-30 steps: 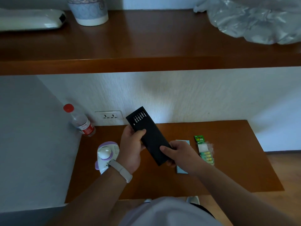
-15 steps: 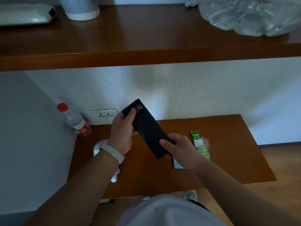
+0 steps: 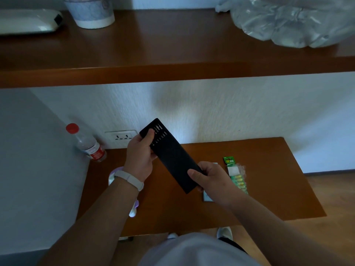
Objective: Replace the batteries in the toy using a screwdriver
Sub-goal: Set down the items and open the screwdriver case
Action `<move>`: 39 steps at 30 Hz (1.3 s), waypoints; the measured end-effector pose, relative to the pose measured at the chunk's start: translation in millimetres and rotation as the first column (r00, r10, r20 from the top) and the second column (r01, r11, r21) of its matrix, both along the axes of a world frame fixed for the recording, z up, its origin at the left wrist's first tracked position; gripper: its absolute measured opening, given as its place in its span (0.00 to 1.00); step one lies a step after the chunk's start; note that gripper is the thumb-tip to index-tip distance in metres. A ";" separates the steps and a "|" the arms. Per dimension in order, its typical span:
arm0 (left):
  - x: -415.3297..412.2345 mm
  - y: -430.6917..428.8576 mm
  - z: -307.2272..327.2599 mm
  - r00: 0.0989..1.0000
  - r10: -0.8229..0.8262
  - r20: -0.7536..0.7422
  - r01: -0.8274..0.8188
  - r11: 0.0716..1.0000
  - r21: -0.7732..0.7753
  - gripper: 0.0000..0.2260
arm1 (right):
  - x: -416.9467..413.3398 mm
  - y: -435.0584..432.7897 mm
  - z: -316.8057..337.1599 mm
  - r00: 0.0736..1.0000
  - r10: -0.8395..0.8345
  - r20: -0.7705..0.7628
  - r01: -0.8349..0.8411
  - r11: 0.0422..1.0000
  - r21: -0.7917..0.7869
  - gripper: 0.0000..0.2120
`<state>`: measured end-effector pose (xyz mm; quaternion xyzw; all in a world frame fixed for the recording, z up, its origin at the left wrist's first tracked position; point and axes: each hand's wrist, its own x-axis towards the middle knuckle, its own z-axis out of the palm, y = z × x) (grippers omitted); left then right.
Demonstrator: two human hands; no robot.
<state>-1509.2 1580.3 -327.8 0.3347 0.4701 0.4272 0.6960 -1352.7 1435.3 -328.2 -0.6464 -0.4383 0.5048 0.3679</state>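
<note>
BATTERY CHANGE, FIRST STEPS: A person holds a black case (image 3: 172, 160) in both hands above a wooden table (image 3: 269, 189). The case slants from upper left to lower right.

The left hand (image 3: 139, 156), with a pale band (image 3: 130, 179) on its wrist, grips the case's far end. Its thumb lies across a row of metal bits (image 3: 158, 129) that show there. The right hand (image 3: 213, 179) clasps the near end, thumb on top and fingers curled beneath.

The toy (image 3: 112, 177) (white and lilac, mostly hidden by the left forearm) lies near the table's left edge. A green battery pack (image 3: 237, 174) lies toward the table's right side, just beside the right hand. A pale card (image 3: 207, 197) peeks out from under that hand.

A bottle (image 3: 87, 144) with a red cap stands at the table's back-left corner, close to a wall socket (image 3: 121, 137).

On the shelf (image 3: 172, 54) above, a white device (image 3: 26, 21) sits at the left end with a cup (image 3: 90, 12) next to it. A crumpled plastic bag (image 3: 288, 20) sits at the right end.

Below the table's near edge, a white shoe (image 3: 224, 232) shows on the wood floor.
</note>
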 end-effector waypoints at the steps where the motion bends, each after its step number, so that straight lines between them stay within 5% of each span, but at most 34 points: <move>1: 1.7 0.7 -0.6 1.000 0.000 -0.001 0.000 1.000 -0.004 0.10 | 2.2 -1.5 -0.3 1.000 0.001 0.000 -0.001 1.000 0.001 0.10; 17: 26.4 13.0 -9.7 0.981 0.076 -0.179 -0.080 0.997 -0.018 0.06 | 78.9 -55.2 -31.8 0.998 -0.045 0.038 0.050 0.990 -0.129 0.12; 28: 112.3 -54.0 -48.3 0.958 -0.162 -0.239 0.113 0.972 -0.204 0.07 | 165.1 -93.0 -63.2 0.927 -0.070 0.367 0.136 0.978 -0.158 0.09; 32: 141.0 -73.1 -61.0 0.943 -0.191 -0.271 0.117 0.957 -0.267 0.07 | 205.7 -103.5 -80.2 0.843 0.041 0.536 0.078 0.977 -0.198 0.08; 39: 174.8 -98.7 -74.9 0.908 -0.220 -0.355 0.112 0.947 -0.302 0.08 | 266.1 -105.8 -109.3 0.560 0.322 0.763 -0.133 0.945 -0.300 0.06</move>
